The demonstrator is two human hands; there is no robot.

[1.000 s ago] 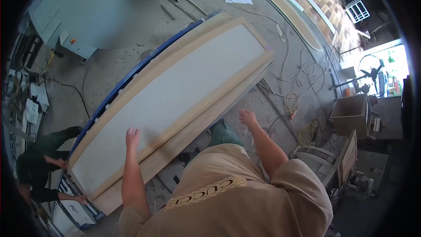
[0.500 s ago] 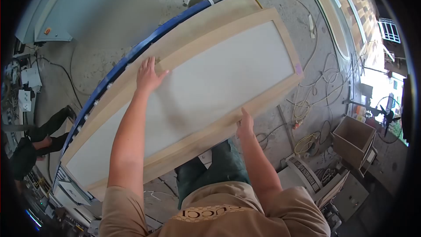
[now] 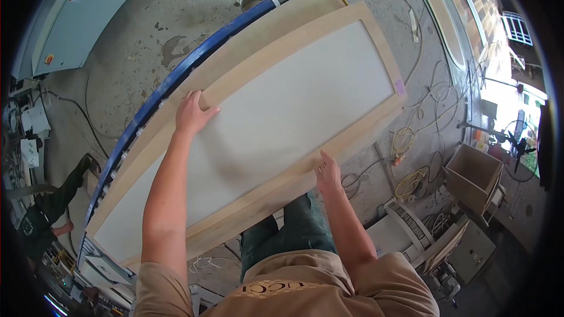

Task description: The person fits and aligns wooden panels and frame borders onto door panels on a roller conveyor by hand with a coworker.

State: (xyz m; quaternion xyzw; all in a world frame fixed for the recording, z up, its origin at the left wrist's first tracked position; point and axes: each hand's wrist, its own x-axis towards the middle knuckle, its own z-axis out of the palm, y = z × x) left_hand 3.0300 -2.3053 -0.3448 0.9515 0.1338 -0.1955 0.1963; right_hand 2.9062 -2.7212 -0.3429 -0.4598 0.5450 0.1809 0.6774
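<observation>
I judge the framed panel [image 3: 299,94], mid-frame, stiff; best gripped by its rails [image 3: 358,127]. Left hand [image 3: 192,116]: fingers spread; right hand [image 3: 328,175]: can't tell.

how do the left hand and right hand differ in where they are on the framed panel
The left hand is at the far rail; the right hand is at the near rail.
The left arm reaches across over the white inset, while the right arm lies on the near side of it.
Both hands are bare.
</observation>
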